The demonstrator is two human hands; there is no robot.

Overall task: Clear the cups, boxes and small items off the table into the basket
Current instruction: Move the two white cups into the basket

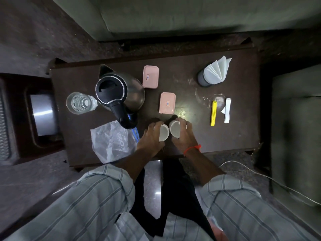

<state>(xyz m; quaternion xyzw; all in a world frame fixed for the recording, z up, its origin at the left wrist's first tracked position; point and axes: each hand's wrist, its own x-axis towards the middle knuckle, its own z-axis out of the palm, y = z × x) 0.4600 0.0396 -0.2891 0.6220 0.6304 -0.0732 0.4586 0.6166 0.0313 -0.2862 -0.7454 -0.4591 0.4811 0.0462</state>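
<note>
dark counter [191, 136], dim room | left hand [149, 138] gripped white cup [164, 133], right hand [185, 136] gripped second cup [174, 130] | best lifted upright, clear of kettle [119, 94]

Head-worn view, straight down over table [191, 133]

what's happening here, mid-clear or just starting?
Looks early. A person stands over the dark table, and the hands each hold a white cup: left hand on the left cup, right hand on the right cup, side by side near the table's front edge. Two pink boxes, a yellow clip, a folded white paper, a napkin holder, a kettle, a glass and a plastic bag are on the table. No basket is in view.
</note>
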